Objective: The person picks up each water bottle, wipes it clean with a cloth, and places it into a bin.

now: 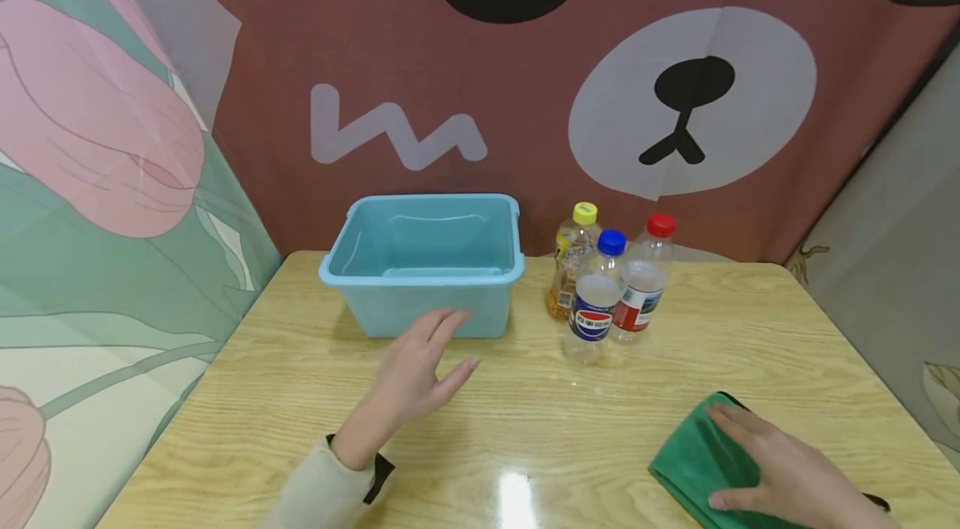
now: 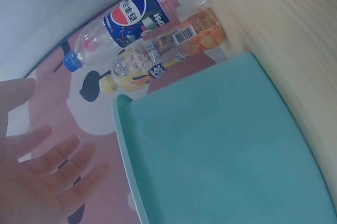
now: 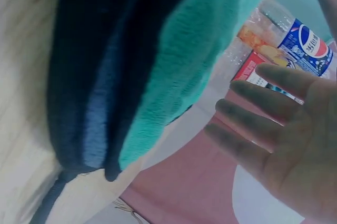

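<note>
My left hand (image 1: 417, 369) hovers in front of the light blue plastic basin (image 1: 435, 308), fingers extended and holding nothing; the left wrist view shows the same spread fingers beside the basin's wall (image 2: 221, 145). At the lower right, my right hand (image 1: 787, 462) is over a folded green cloth (image 1: 693, 454) with dark edging. In the right wrist view its fingers are straight, apart from the cloth (image 3: 195, 50). Right of the basin stand three capped bottles: one with a blue cap (image 1: 596, 304), one with a yellow cap (image 1: 573, 258) and one with a red cap (image 1: 645, 283).
The wood-grain table (image 1: 555, 437) carries everything. A printed curtain (image 1: 525, 96) with cartoon animal faces hangs right behind its back edge, and a floral one (image 1: 97, 137) hangs at the left. A dark cord (image 3: 50, 197) trails from the cloth.
</note>
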`<state>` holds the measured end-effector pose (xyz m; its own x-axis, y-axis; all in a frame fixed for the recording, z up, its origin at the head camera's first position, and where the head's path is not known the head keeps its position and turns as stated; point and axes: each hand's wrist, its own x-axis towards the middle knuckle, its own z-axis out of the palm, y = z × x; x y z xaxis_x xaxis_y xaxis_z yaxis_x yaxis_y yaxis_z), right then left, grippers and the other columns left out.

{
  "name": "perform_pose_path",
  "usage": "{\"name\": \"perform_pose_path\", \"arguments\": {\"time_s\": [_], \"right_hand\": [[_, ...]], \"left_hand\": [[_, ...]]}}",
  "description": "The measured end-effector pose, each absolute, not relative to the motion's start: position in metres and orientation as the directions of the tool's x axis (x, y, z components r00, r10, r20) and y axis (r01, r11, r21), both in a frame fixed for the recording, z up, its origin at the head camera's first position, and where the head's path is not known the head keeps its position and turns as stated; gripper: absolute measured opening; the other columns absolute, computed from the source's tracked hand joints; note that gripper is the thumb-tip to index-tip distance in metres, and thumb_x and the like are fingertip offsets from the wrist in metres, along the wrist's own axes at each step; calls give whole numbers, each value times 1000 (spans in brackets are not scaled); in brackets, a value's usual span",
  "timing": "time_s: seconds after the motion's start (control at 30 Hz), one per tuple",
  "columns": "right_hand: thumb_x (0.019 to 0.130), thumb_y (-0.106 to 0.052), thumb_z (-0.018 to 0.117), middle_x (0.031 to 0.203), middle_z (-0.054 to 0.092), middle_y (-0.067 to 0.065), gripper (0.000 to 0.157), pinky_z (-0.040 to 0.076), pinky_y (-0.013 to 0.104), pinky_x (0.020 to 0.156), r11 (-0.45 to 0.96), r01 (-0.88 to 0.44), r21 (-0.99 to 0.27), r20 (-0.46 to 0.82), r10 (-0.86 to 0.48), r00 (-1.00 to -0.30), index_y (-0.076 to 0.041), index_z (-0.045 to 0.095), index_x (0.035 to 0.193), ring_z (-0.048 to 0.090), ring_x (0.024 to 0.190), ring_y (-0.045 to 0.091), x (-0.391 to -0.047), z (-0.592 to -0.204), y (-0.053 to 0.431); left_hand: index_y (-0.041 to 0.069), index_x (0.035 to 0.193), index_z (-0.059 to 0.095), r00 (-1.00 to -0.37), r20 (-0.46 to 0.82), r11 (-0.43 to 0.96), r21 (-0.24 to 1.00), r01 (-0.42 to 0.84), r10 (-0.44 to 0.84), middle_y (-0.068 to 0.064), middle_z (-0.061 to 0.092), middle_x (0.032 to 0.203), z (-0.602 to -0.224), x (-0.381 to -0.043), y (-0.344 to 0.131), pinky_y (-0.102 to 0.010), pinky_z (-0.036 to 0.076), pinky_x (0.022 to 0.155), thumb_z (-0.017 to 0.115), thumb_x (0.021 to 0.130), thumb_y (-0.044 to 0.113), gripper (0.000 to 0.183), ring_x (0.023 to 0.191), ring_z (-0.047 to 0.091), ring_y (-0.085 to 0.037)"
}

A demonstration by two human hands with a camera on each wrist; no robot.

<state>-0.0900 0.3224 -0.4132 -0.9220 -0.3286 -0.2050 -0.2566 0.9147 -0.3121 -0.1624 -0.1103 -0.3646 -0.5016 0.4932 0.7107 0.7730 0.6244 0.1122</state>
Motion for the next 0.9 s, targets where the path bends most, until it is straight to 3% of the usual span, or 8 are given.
{"name": "perform_pose_path", "arguments": {"time_s": [0.13,0.3,0.47,0.67,0.9], "right_hand": [[64,-60,69,134,30,37,108,43,58,76,877,-356,-323,-227,-437,-870,11,30,135,33,115,56,-90,-431,332],[66,-59,70,132,28,41,112,37,64,81,868,-406,-287,-238,-475,-847,10,20,139,25,116,61,-90,-451,338],[61,-60,71,132,27,41,113,33,66,85,889,-347,-299,-278,-429,-859,15,29,134,23,117,61,-95,-453,336],[60,-53,76,134,28,38,106,33,65,87,918,-210,-335,-359,-331,-873,11,35,133,24,119,59,-98,-443,327],[62,-38,80,124,42,38,89,41,60,82,919,-263,-294,-295,-349,-890,12,44,126,41,109,56,-99,-437,315]], "left_hand": [[2,121,52,-510,715,613,144,777,479,-13,56,111,-365,-165,-106,-38,50,78,42,93,42,50,100,56,-26],[0,120,52,-506,743,588,189,786,438,-13,56,112,-363,-170,-102,-37,50,81,46,93,40,48,101,56,-25],[-2,120,52,-480,778,540,220,813,406,-14,56,114,-359,-177,-96,-38,49,83,49,92,38,48,103,55,-26],[-2,122,51,-487,767,494,258,830,418,-16,56,117,-356,-183,-86,-38,46,88,53,90,32,46,107,53,-26],[-1,122,51,-538,713,499,299,814,451,-13,55,118,-357,-185,-72,-34,46,89,64,83,21,46,107,53,-24]]}}
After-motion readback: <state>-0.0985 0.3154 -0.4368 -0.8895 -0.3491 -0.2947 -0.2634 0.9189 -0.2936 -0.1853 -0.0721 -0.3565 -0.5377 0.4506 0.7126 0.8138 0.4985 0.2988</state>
